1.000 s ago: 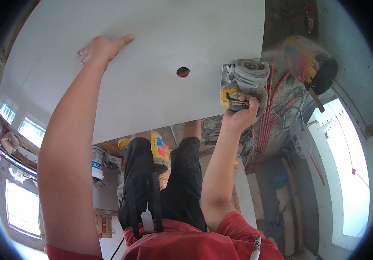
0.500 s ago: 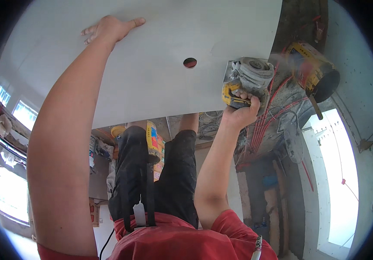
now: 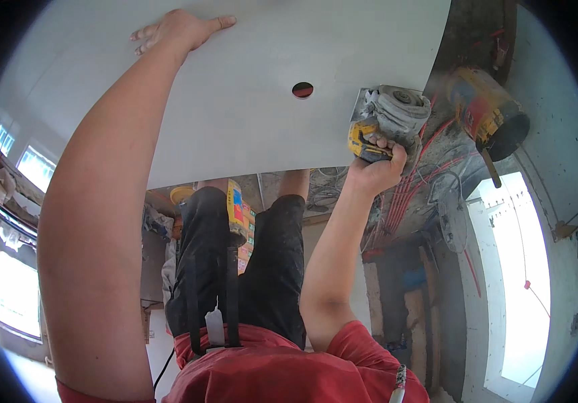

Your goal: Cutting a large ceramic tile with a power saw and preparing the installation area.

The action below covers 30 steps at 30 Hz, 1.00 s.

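Note:
A large glossy grey-white tile (image 3: pixel 248 127) with a small round hole (image 3: pixel 303 90) stretches out in front of me. My left hand (image 3: pixel 185 30) lies on its far left part, fingers spread. My right hand (image 3: pixel 381 168) is wrapped round the yellow and black handle of a dusty handheld power saw (image 3: pixel 399 107). The saw's flat metal base rests at the tile's right edge. Its blade is hidden from this view. Hazy dust hangs to the right of the saw.
A yellow bucket (image 3: pixel 477 101) lies tipped at the right, with a stick by its mouth. Red cables (image 3: pixel 406 201) run over the rough floor near the saw. Another yellow bucket (image 3: pixel 235 208) stands by my legs. A bright window (image 3: pixel 520 269) is at the right.
The tile, both hands and the saw appear slightly higher and further right, mostly because the view shifted. Dust in front of the tipped bucket looks thicker. Both hands keep their hold and pose.

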Each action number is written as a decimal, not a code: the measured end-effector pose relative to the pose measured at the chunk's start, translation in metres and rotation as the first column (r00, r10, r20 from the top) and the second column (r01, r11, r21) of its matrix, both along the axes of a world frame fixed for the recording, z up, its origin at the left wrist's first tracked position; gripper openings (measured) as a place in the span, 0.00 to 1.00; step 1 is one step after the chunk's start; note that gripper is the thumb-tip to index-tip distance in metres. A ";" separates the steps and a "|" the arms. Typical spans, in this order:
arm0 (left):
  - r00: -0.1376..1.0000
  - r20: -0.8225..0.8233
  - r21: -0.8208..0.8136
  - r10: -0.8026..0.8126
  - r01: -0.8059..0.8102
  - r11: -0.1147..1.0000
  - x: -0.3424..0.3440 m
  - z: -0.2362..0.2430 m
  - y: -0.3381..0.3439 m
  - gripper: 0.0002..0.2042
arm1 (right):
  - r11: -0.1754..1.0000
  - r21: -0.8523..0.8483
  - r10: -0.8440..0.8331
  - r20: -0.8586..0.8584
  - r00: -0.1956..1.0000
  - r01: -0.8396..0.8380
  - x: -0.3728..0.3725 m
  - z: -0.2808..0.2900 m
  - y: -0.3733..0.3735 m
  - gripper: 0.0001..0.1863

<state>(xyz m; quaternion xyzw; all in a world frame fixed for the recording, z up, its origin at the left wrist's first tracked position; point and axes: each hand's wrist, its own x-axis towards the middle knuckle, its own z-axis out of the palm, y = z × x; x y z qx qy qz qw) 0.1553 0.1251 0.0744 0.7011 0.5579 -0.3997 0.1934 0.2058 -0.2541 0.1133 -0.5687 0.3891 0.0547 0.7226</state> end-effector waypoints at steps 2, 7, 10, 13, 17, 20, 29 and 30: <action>1.000 -0.004 -0.054 -0.012 0.011 0.998 -0.002 -0.001 0.002 0.53 | 1.000 0.016 -0.005 -0.009 1.000 0.006 0.000 -0.001 0.000 0.08; 1.000 -0.001 -0.059 0.003 -0.003 0.998 -0.003 -0.008 -0.002 0.53 | 1.000 0.006 -0.020 -0.032 0.999 0.020 0.001 0.001 0.001 0.08; 1.000 0.006 -0.061 0.007 -0.007 0.998 -0.002 -0.012 -0.005 0.53 | 0.999 0.021 -0.024 -0.027 0.999 0.025 0.001 0.002 0.002 0.09; 1.000 0.016 -0.060 0.011 -0.010 0.998 0.000 -0.015 -0.007 0.53 | 0.998 0.055 -0.036 -0.039 0.999 0.038 0.002 0.003 0.004 0.09; 0.999 0.030 -0.058 0.011 -0.010 0.998 0.001 -0.018 -0.009 0.53 | 0.999 0.026 -0.023 -0.026 0.999 0.024 0.002 0.000 0.002 0.09; 0.999 0.042 -0.051 0.011 -0.009 0.999 0.002 -0.019 -0.008 0.53 | 0.999 0.039 -0.026 -0.031 0.999 0.028 0.001 0.000 0.004 0.08; 1.000 0.031 -0.060 -0.004 0.006 0.998 0.014 -0.008 -0.010 0.53 | 1.000 0.017 -0.009 -0.025 1.000 0.009 0.003 0.001 0.004 0.06; 0.999 0.032 -0.055 -0.007 0.008 0.998 0.015 -0.006 -0.011 0.53 | 1.000 0.011 -0.007 -0.026 1.000 0.007 0.002 0.002 0.006 0.05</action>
